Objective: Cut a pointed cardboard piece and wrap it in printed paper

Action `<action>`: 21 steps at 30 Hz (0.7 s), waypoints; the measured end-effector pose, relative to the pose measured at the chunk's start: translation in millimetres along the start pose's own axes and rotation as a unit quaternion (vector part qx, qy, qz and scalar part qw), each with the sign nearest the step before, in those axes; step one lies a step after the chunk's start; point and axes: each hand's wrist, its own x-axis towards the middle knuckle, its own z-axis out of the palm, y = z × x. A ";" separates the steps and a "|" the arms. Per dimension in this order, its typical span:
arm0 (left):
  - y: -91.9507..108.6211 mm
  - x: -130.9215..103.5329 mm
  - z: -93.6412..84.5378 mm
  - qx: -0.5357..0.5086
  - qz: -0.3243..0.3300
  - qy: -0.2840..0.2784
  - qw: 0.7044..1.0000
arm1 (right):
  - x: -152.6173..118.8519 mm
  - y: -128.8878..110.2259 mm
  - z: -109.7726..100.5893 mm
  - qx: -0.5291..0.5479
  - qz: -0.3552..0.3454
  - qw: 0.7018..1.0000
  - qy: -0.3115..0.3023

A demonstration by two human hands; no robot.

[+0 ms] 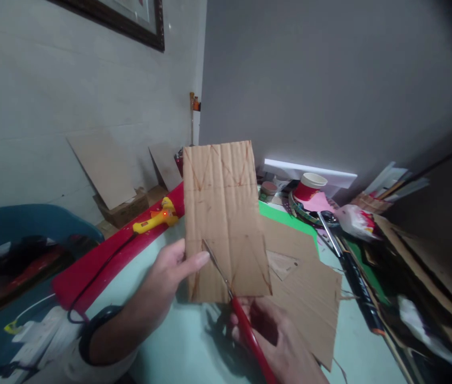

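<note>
My left hand (pixel 174 269) is closed on the left edge of a rectangular piece of corrugated cardboard (pixel 226 213), thumb on its front face. Reddish-brown zigzag lines mark the board near its top and bottom edges. My right hand (pixel 276 336) grips red-handled scissors (pixel 247 326) below the board. One scissor blade lies across the front of the lower part, its tip close to my left thumb. The other blade is hidden, apparently behind the cardboard. Both board and scissors are held above the pale green table (pixel 166 352).
A yellow glue gun (pixel 154 221) with a lit red light rests on a red cover (pixel 126 242) at left. Larger cardboard (pixel 304 298) lies on the table at right. Behind it stand a red paper cup (pixel 309 186) and a black-handled tool (pixel 356 282). A teal tub (pixel 30 213) is far left.
</note>
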 end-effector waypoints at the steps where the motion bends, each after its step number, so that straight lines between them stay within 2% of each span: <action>1: -0.5 -0.7 0.5 0.005 -0.006 -0.002 1.000 | -0.7 -1.3 -0.8 -0.004 0.001 1.000 0.006; 8: -0.3 -4.8 0.0 0.089 -0.031 -0.014 0.995 | -2.9 -9.6 1.6 0.016 0.014 1.000 0.004; 14: 15.3 -8.6 6.2 0.159 -0.034 -0.022 0.986 | 0.9 -16.7 5.6 0.087 0.048 0.994 -0.045; 18: 20.9 -8.4 5.3 0.165 -0.034 -0.015 0.986 | 8.1 -3.6 8.8 0.038 0.034 0.996 -0.077; 21: 19.6 -7.5 1.4 0.147 -0.057 -0.022 0.987 | 9.0 16.7 6.8 -0.085 -0.015 0.994 -0.065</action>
